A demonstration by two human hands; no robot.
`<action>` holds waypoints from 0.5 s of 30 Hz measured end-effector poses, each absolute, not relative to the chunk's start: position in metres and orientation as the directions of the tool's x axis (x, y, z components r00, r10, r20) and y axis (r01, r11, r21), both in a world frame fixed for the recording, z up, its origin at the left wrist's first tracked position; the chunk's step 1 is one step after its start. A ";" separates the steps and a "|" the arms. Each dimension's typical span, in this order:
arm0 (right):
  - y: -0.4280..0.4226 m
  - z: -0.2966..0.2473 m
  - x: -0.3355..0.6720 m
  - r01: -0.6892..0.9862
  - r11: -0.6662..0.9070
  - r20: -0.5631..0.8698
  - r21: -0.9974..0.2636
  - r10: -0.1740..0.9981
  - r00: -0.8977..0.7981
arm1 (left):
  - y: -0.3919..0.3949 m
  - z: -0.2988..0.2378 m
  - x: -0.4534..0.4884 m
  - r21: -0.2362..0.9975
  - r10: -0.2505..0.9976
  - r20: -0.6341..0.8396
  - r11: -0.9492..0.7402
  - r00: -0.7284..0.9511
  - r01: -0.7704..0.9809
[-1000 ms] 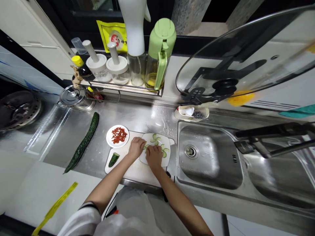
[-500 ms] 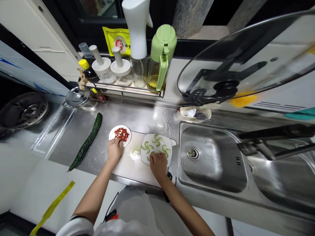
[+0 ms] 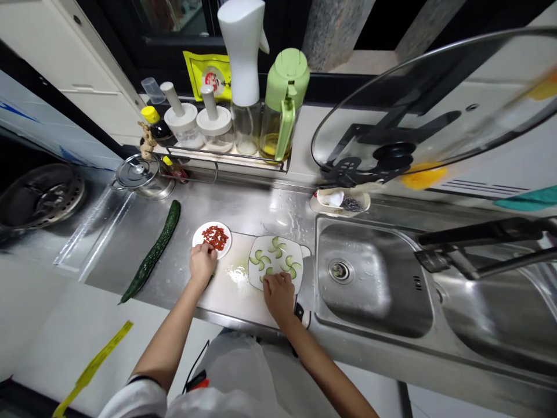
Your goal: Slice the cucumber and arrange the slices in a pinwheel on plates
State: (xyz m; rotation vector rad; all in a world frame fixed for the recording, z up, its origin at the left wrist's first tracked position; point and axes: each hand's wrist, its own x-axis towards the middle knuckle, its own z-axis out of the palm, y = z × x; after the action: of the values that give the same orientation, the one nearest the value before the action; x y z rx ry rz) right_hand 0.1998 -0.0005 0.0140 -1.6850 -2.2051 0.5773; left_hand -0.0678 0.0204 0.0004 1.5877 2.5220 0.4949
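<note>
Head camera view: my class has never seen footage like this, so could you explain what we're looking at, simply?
There is no machine here: a person works bare-handed, and one camera worn on their head looks forward and down. On the steel counter, a white board carries a squarish plate with fanned pale-green slices. A whole cucumber lies further left. The left hand is at the near edge of a round dish of red pieces; the right hand is over the plate's near edge. Whether either holds anything is too small to tell.
</note>
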 end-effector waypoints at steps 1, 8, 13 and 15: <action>-0.001 0.015 0.200 0.841 0.228 -0.005 -0.491 0.964 -0.265 | 0.020 0.002 -0.068 0.345 0.893 0.068 0.396 -0.444 0.851; -0.001 0.019 0.199 0.836 0.215 -0.026 -0.505 0.964 -0.263 | 0.014 0.011 -0.066 0.444 0.885 0.075 0.383 -0.460 0.810; -0.002 0.018 0.200 0.840 0.225 -0.019 -0.494 0.963 -0.269 | 0.008 0.019 -0.056 0.554 0.867 0.034 0.398 -0.498 0.731; -0.001 0.016 0.201 0.844 0.231 -0.014 -0.483 0.962 -0.272 | 0.006 0.021 -0.044 0.614 0.874 0.025 0.370 -0.485 0.697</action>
State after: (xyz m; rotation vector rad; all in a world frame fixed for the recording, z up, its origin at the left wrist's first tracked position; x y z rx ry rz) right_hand 0.2014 -0.0011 0.0165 -1.6873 -2.2214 0.5851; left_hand -0.0440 0.0060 0.0212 1.3841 2.3296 0.8190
